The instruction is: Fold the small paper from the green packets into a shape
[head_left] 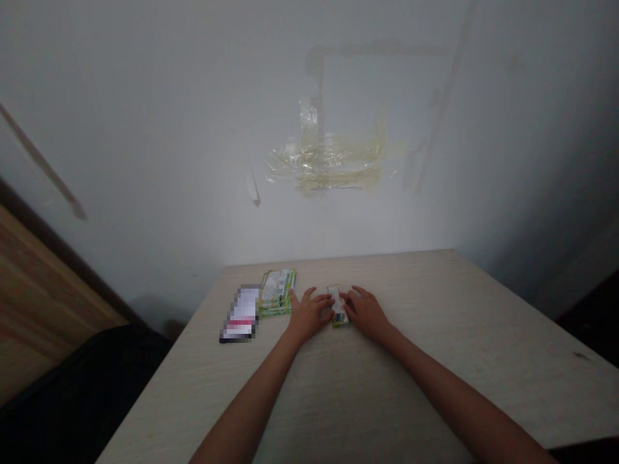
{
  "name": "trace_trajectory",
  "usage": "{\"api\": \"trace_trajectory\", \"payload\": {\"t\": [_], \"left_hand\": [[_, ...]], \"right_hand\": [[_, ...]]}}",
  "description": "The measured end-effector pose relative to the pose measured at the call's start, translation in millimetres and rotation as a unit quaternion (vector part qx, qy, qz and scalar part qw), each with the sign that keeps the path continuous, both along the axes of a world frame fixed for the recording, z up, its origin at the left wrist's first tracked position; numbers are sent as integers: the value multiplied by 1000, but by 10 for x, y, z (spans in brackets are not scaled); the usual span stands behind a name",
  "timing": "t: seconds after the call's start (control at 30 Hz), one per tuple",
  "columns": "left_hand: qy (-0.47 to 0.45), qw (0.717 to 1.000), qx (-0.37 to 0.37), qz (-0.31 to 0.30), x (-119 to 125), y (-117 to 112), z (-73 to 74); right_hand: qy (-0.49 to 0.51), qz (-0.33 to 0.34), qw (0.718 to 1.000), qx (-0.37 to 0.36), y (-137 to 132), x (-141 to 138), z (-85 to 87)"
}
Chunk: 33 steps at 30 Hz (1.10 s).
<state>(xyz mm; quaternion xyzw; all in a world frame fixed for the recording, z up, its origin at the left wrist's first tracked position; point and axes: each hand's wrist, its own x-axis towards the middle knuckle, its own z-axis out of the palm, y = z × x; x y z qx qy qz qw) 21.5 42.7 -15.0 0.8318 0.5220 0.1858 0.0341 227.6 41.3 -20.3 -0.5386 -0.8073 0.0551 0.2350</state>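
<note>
Pale wood-grain tabletop [435, 380] lies across my remote feed. Pixelation masks a flat, white-faced rectangular object [242, 314] left of my loosely spread left hand [310, 314]. That hand and my half-curled right hand [366, 312] touch a small, flat printed packet [338, 308] between them, partly covering it (whether they pinch, I cannot tell).

Dim, cool grey light filled the scene, palest on the wall [169, 129] beyond the far edge of the table [483, 322], with deep darkness past its left and right edges. Glossy tape [333, 158] gave off small glints. Soft shadow lay between the forearms [261, 390]. Wide-angle distortion splayed the table's sides. Print on the small packet [339, 310] was blurred; coarse pixels covered a phone-shaped item [243, 316] by the left edge
</note>
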Motion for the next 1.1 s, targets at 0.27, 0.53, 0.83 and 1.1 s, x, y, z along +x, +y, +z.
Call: {"api": "trace_trajectory", "payload": {"t": [0.27, 0.53, 0.83, 1.1], "left_hand": [[-2, 1000, 15, 0, 5, 6, -24], [-9, 1000, 10, -8, -3, 16, -27], [2, 1000, 4, -4, 3, 3, -6], [9, 1000, 17, -2, 11, -7, -9]], "right_hand": [[-21, -13, 1000, 4, 120, 7, 7], [-25, -33, 999, -5, 176, -3, 38], [-28, -50, 998, -15, 254, -29, 50], [12, -35, 999, -3, 291, -14, -1]]}}
